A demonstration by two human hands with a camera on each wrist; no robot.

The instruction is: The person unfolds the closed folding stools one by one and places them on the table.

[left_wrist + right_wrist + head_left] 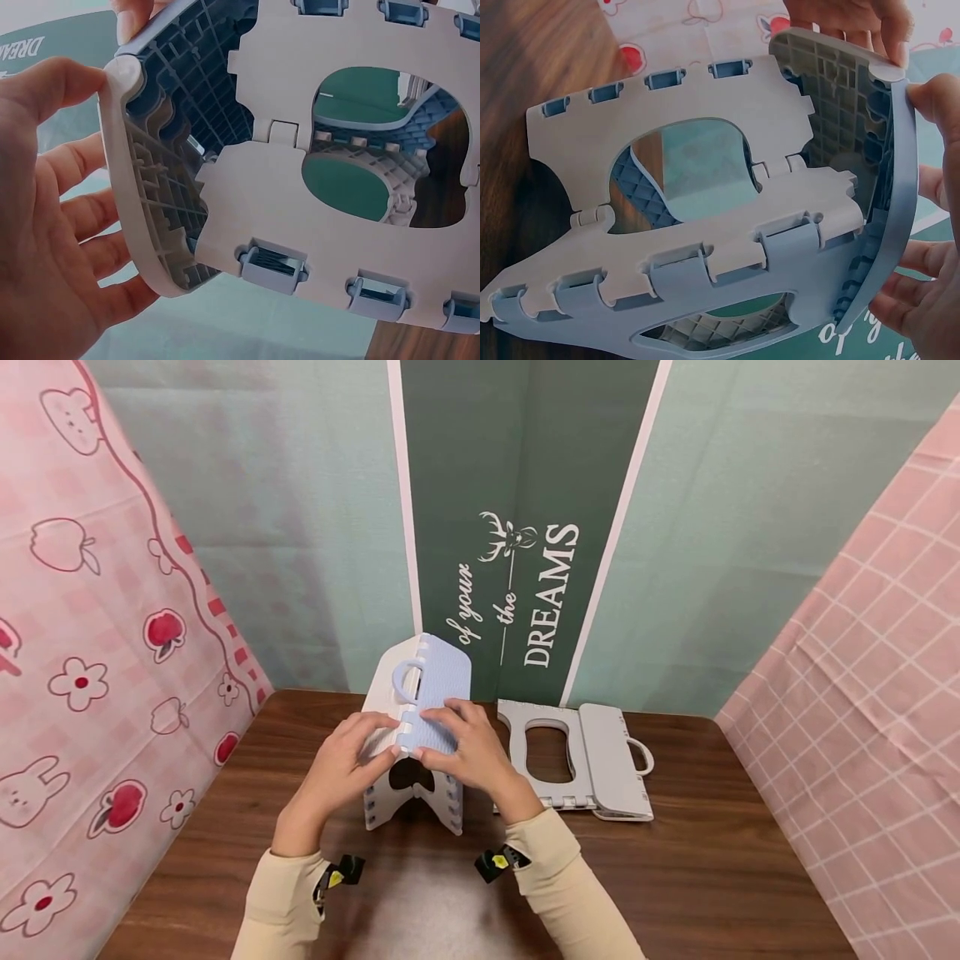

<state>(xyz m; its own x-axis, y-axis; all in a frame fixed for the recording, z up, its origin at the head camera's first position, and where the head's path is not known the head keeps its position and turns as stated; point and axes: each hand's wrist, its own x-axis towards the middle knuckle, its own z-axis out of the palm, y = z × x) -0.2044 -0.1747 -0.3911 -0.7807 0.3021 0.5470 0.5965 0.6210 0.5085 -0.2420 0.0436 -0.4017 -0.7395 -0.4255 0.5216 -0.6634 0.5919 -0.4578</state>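
A folding step stool (442, 681), half white and half light blue, stands on the table with its top bent into a peak along the hinge and its legs partly spread. On the white half lies my left hand (341, 768), its thumb at the near rim beside the hinge and its fingers along the outer face. My right hand (472, 747) grips the blue half the same way, thumb near the hinge. Both wrist views show the ribbed underside (161, 195) and the white hinged leg panels (727, 90). A small blue carry loop (405, 681) sticks up at the hinge.
To the right, a grey folding stool (618, 760) lies partly folded on the brown wooden table (697, 877). A green printed curtain (525, 460) hangs behind the table, with pink patterned cloth (82, 693) at the left side and pink checked cloth (870, 693) at the right.
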